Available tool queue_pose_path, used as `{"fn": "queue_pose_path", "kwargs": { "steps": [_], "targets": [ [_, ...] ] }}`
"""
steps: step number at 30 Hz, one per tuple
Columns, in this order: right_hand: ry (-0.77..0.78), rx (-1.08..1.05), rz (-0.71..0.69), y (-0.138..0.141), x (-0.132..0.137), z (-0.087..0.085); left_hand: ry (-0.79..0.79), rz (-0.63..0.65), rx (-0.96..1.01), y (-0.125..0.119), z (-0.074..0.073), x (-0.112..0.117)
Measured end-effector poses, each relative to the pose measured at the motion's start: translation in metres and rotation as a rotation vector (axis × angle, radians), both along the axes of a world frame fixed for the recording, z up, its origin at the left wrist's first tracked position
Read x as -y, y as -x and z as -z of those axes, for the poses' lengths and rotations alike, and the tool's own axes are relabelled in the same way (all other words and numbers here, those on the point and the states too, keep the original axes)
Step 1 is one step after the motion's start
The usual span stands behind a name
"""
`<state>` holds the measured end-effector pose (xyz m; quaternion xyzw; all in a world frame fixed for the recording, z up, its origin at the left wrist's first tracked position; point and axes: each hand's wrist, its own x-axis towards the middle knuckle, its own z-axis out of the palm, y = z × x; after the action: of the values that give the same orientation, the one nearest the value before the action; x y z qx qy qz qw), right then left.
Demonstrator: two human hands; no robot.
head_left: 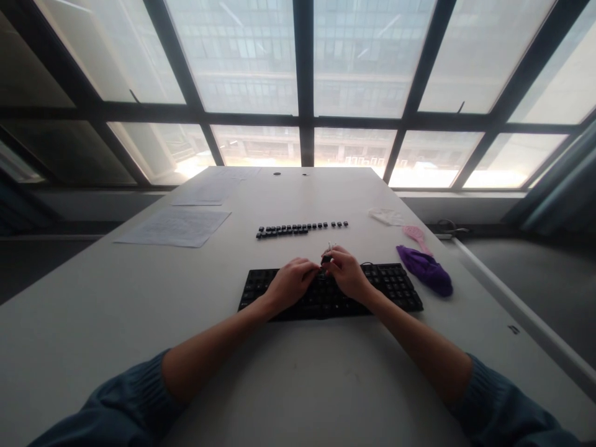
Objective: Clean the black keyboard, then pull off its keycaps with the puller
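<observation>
White table [139, 298]: loose keycaps [302, 228] lay twelve o'clock of the keyboard [395, 282], most keys remaining, I judged; my right hand [348, 274] pinched a wire tool [329, 247], grip of my left hand [288, 284] unclear

L hand [289, 284] & R hand [347, 273] curled over black keyboard [395, 282], fingertips [315, 267] meeting at its far edge, mid. Pinched betw. them: small dark piece [327, 258], pale prongs sticking up; too small to ID. Just beyond fingers: row of loose keycaps [300, 228]. Right of fingers: purple cloth [426, 268], pink brush [416, 236]. Far left & beyond: papers [174, 226]. All on white table [298, 372].
</observation>
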<state>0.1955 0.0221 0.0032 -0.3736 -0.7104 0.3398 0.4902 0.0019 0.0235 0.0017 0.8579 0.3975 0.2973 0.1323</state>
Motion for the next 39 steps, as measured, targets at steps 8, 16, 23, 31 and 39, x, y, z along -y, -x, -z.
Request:
{"fn": "queue_pose_path", "kwargs": {
  "steps": [8,16,23,31,39],
  "targets": [
    [-0.032,0.056,-0.005,-0.002,-0.002,0.005,-0.015,-0.015,-0.059,-0.001,-0.004,0.003],
    [-0.065,0.140,0.046,0.000,-0.002,0.008,-0.015,0.018,-0.061,-0.001,-0.007,0.005],
    [-0.102,0.155,0.063,0.001,0.001,0.010,0.097,0.054,-0.174,-0.010,-0.022,-0.004],
    [-0.118,0.124,0.082,0.001,0.002,0.009,0.122,0.049,-0.137,-0.014,-0.015,-0.014],
    [-0.132,0.096,0.071,0.002,0.002,0.009,0.056,0.032,-0.088,-0.013,0.000,-0.012]
  ]
}}
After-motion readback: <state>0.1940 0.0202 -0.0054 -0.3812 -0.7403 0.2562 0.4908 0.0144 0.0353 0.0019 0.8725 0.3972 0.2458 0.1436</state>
